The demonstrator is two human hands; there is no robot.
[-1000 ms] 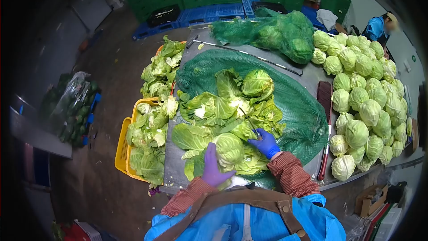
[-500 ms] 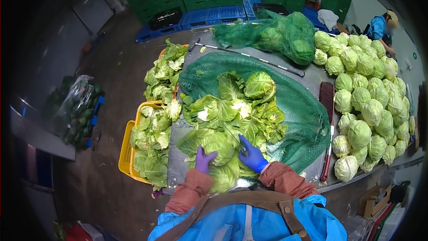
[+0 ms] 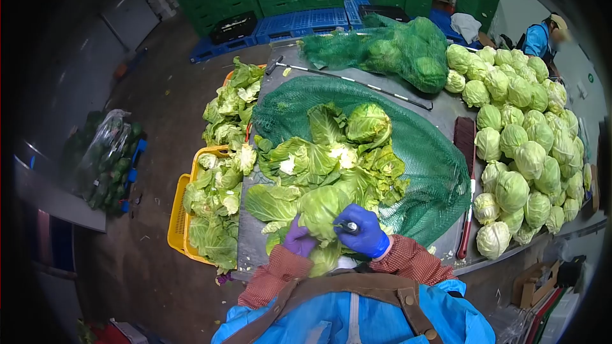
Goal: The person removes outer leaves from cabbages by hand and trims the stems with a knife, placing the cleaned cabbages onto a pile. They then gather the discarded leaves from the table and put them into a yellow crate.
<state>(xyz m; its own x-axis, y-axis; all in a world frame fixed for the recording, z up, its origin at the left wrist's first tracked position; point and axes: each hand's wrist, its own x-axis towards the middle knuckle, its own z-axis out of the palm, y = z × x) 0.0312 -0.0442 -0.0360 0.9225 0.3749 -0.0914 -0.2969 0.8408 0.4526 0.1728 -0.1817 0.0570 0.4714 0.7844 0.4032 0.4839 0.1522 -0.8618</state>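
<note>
A pale green cabbage (image 3: pixel 323 209) is held at its lower left by my left hand (image 3: pixel 298 238), in a purple glove with fingers curled against it. On the cabbage's right side, my right hand (image 3: pixel 363 232), in a blue glove, is closed round a knife (image 3: pixel 349 226). Only the handle end shows; the blade is hidden by the hand and the cabbage. Loose outer leaves (image 3: pixel 271 202) lie to the left and beyond. A whole cabbage (image 3: pixel 368 123) rests farther back on a green mesh bag (image 3: pixel 433 172).
Trimmed cabbages (image 3: pixel 529 159) are heaped on the right, beside a long-handled brush (image 3: pixel 465 172). Yellow crates (image 3: pixel 178 213) with leaves stand at the left edge. A striped rod (image 3: pixel 357 81) and a filled mesh bag (image 3: pixel 414 54) lie at the back. One person (image 3: pixel 539 39) is far right.
The cabbage has been lifted and turned between my hands. My left hand has shifted under its lower side. My right hand has swung the knife so its handle end now faces up.
</note>
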